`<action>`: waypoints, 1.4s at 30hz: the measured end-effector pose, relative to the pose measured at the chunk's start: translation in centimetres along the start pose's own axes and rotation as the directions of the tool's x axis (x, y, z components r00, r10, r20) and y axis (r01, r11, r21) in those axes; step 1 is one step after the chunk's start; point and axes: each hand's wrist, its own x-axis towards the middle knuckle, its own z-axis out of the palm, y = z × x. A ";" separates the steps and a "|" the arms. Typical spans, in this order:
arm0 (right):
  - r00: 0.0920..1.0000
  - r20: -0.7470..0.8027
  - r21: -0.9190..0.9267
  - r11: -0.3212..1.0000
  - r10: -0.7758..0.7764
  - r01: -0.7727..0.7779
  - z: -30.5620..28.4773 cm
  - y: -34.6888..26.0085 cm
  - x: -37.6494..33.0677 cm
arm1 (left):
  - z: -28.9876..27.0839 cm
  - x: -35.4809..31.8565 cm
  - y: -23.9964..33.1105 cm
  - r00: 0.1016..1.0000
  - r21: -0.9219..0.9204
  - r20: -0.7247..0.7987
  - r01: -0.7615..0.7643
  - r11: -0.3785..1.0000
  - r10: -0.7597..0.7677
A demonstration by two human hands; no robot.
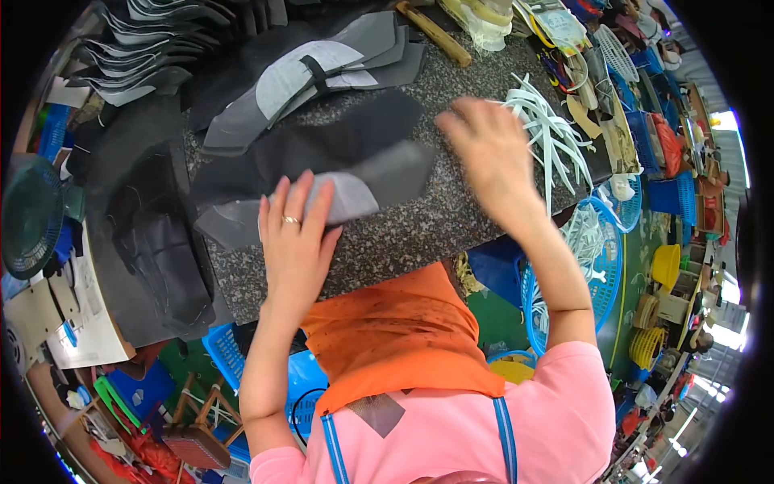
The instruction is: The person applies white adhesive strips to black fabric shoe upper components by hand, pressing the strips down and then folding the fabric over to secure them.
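My left hand (298, 230), a ring on one finger, lies with fingers stretched out on the near edge of a dark grey cut piece of sheet material (391, 171). A pale grey-white patch (351, 198) shows beside its fingertips. Behind that piece spreads a black cut piece (322, 137). My right hand (488, 149) is over the speckled stone slab (403, 230), right of the pieces and close to a bunch of pale strips (552, 129). Motion blurs its fingers, but they look apart, and nothing shows in them.
A banded stack of grey cut pieces (298, 81) lies behind, with a wooden stick (434, 34) to its right. More curved pieces (137, 48) fill the far left. Black material (165, 242) covers the left side. A blue basket (609, 278) with pale strips stands below right.
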 end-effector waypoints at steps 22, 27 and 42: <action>0.913 -0.083 0.602 0.710 -0.400 0.366 -2.1 -0.6 0.9 | -5.1 -5.8 3.3 0.808 -0.879 0.001 0.281 0.385 -0.589; 0.893 -0.121 0.224 0.864 -0.434 0.450 -0.9 2.5 2.3 | -4.3 -3.9 4.5 0.921 -0.712 -0.089 0.208 0.671 -0.380; 0.876 0.451 0.893 0.085 -0.174 -0.443 -3.6 5.7 -0.3 | -3.4 -4.5 3.2 0.819 -0.810 0.150 0.423 0.406 -0.555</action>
